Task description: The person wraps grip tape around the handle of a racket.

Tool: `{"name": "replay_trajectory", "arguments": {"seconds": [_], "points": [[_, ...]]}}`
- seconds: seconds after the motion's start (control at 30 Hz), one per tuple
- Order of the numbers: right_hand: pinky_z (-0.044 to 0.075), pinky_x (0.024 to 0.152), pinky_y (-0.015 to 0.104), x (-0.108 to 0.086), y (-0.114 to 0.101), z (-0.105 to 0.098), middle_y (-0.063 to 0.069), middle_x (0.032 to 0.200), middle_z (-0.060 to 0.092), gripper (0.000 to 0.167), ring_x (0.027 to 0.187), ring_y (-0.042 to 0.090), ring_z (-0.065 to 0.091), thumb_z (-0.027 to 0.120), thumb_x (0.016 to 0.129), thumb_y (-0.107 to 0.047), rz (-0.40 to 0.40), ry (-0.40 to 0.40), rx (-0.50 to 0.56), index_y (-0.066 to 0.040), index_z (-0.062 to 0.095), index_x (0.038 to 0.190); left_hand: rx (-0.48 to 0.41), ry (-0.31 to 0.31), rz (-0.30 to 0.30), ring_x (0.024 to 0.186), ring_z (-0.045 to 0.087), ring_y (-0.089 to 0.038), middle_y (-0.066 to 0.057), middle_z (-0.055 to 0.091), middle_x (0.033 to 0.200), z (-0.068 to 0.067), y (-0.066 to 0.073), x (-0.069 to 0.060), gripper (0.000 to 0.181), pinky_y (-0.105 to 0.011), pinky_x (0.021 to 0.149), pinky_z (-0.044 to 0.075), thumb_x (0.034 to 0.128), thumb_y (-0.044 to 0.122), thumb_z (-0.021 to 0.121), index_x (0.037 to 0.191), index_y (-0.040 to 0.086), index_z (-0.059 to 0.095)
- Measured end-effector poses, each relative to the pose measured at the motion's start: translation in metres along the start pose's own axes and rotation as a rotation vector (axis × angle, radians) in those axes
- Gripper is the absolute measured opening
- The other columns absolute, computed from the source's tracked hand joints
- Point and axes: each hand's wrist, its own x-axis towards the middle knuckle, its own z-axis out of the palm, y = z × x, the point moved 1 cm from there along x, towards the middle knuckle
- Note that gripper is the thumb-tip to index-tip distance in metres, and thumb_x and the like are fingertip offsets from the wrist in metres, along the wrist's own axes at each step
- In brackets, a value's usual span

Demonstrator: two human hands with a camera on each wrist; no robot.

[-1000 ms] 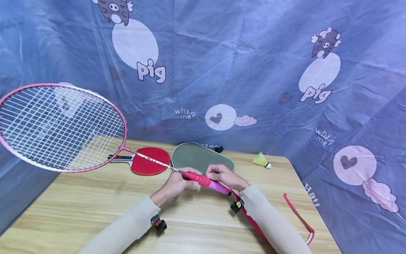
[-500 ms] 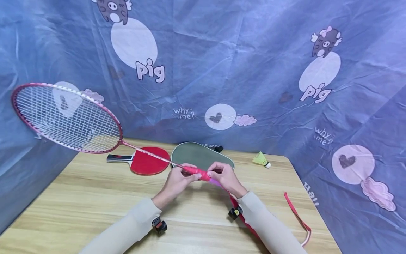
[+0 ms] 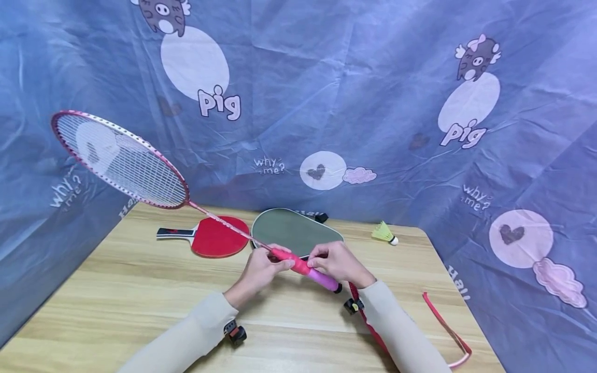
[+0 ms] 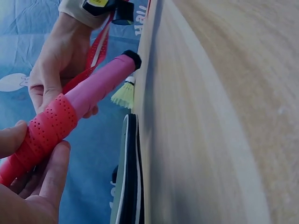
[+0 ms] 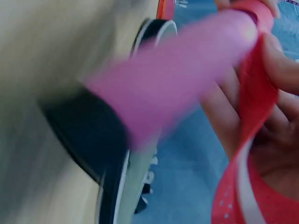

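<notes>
A badminton racket (image 3: 219, 219) slants across the head view, its strung head up at the left. Toward the lower end, its handle (image 4: 100, 86) is bare purple-pink with a black butt cap. Perforated red overgrip tape (image 4: 50, 122) is wound round the upper part of the handle. My left hand (image 3: 258, 270) grips this wrapped part between thumb and fingers. Beside the last turn, my right hand (image 3: 341, 260) pinches the tape. From there the loose tape (image 5: 257, 93) runs past the palm and hangs below the right wrist.
On the wooden table (image 3: 177, 295) lie a red table tennis bat (image 3: 220, 237), a green racket case (image 3: 294, 230) and a yellow shuttlecock (image 3: 383, 233). A red strip (image 3: 440, 321) with a pale side curls at the right. Blue printed cloth (image 3: 396, 103) hangs behind.
The racket head has moved right and up, and its face has turned to look narrower. The purple handle end, mostly covered half a second ago, shows again as the right hand shifted.
</notes>
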Motion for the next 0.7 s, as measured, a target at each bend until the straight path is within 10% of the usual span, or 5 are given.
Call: {"name": "replay_trajectory", "arguments": {"seconds": [0.2, 0.47, 0.7], "points": [[0.055, 0.078, 0.021, -0.002, 0.004, -0.01, -0.003, 0.091, 0.078, 0.009, 0.085, 0.012, 0.069, 0.071, 0.093, -0.009, -0.081, -0.167, -0.014, -0.018, 0.075, 0.092, 0.023, -0.017, -0.002, 0.09, 0.066, -0.01, -0.008, 0.078, 0.103, 0.0, -0.001, 0.0, 0.022, -0.022, 0.08, 0.051, 0.082, 0.01, 0.082, 0.103, 0.009, 0.076], [0.053, 0.078, 0.022, 0.001, 0.012, -0.015, -0.002, 0.091, 0.074, 0.011, 0.083, 0.005, 0.062, 0.064, 0.099, -0.017, -0.029, -0.178, 0.029, -0.017, 0.073, 0.093, -0.056, -0.091, 0.018, 0.09, 0.066, -0.012, -0.017, 0.075, 0.107, -0.002, 0.001, 0.003, 0.025, -0.022, 0.079, 0.052, 0.0827, 0.004, 0.08, 0.107, 0.001, 0.073], [0.05, 0.069, 0.024, 0.001, 0.015, -0.017, -0.002, 0.079, 0.074, 0.016, 0.077, 0.024, 0.071, 0.065, 0.099, -0.027, 0.053, -0.18, 0.019, -0.017, 0.07, 0.089, -0.074, -0.179, 0.021, 0.096, 0.066, -0.014, -0.018, 0.074, 0.11, -0.005, 0.002, 0.005, 0.027, -0.023, 0.084, 0.053, 0.0823, 0.003, 0.079, 0.109, 0.002, 0.073]]}}
